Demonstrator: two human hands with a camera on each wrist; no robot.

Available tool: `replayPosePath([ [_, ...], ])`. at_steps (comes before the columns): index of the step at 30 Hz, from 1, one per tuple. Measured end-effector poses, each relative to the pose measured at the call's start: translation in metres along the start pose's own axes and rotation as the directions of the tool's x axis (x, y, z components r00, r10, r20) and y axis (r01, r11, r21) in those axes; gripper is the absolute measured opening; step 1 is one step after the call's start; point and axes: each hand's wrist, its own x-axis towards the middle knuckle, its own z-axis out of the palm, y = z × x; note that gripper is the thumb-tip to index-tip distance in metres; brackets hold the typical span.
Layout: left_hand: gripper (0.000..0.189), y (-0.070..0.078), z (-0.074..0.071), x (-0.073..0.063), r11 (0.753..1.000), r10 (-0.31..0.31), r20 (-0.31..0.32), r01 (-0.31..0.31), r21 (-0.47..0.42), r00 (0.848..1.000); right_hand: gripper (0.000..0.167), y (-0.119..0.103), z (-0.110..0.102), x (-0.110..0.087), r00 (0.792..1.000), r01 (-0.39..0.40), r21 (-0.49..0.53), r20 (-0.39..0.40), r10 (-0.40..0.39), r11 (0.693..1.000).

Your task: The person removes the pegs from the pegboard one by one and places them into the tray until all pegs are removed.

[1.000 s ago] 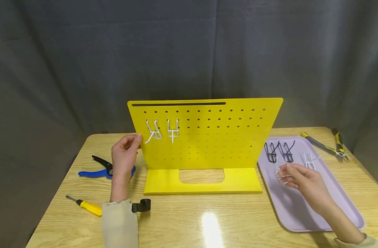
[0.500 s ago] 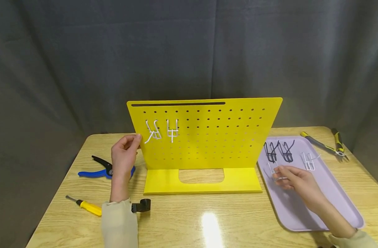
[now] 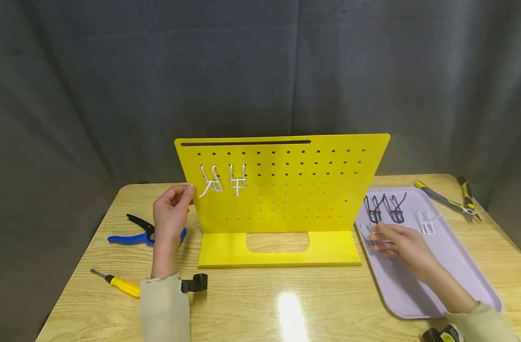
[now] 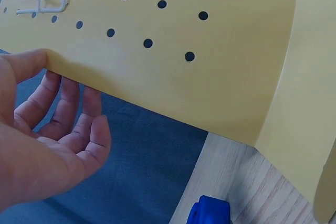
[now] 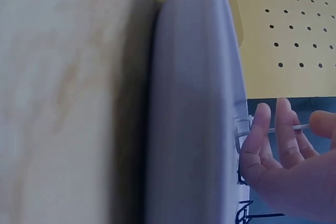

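Observation:
My left hand (image 3: 171,211) pinches the left edge of a yellow pegboard (image 3: 286,199) between thumb and fingers; the left wrist view shows the thumb on its front face. Two white wire pegboard hooks, a left one (image 3: 211,180) and a right one (image 3: 238,180), hang in its upper left holes. Over a lilac tray (image 3: 448,289), my right hand (image 3: 407,249) pinches another white wire hook (image 3: 364,235), whose prong (image 5: 301,127) passes between the fingers in the right wrist view. Whether that hook touches the tray, I cannot tell.
Black wire hooks (image 3: 395,209) and one white hook (image 3: 426,223) lie in the tray. Pliers (image 3: 444,202) and a second yellow-black tool (image 3: 467,194) lie behind it. Blue-handled cutters (image 3: 132,239) and a yellow screwdriver (image 3: 125,287) lie at the left.
My right hand has moved left across the tray with the white hook, toward the tray's left rim near the pegboard. The left hand has stayed on the board's edge.

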Motion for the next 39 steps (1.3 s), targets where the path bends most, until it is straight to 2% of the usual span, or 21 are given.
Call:
replayPosePath([
  [10, 0.039, 0.001, -0.001, 0.0, 1.0, -0.01, 0.001, 0.01, -0.005, 1.0, 0.027, -0.001, 0.004, 0.005, 1.0, -0.008, 0.034, 0.011, 0.008, 0.999],
  [15, 0.041, 0.002, 0.0, 0.0, 1.0, -0.026, 0.003, 0.026, 0.001, 1.0, 0.034, -0.001, 0.004, 0.004, 0.999, 0.005, 0.002, 0.042, -0.005, 1.0],
  [21, 0.041, 0.003, 0.0, 0.0, 0.999, -0.032, 0.002, 0.032, 0.004, 1.0, 0.017, -0.002, 0.003, 0.002, 0.995, 0.09, 0.051, 0.036, -0.092, 0.995],
  [24, 0.041, 0.003, 0.0, 0.0, 1.0, -0.03, 0.003, 0.03, 0.001, 1.0, 0.019, -0.006, 0.003, -0.001, 0.988, 0.151, 0.059, 0.019, -0.153, 0.987],
  [29, 0.041, 0.003, 0.0, 0.001, 1.0, -0.016, 0.002, 0.016, -0.011, 1.0, 0.019, -0.019, 0.015, -0.009, 0.96, 0.277, 0.069, -0.055, -0.274, 0.958],
  [33, 0.04, 0.003, 0.001, 0.001, 1.0, -0.013, 0.006, 0.013, -0.009, 1.0, 0.018, -0.033, 0.03, -0.018, 0.926, 0.371, 0.078, -0.114, -0.361, 0.926],
  [39, 0.041, 0.003, 0.001, 0.0, 1.0, -0.022, 0.005, 0.022, -0.005, 1.0, 0.019, -0.053, 0.054, -0.025, 0.871, 0.486, 0.107, -0.137, -0.471, 0.868],
])
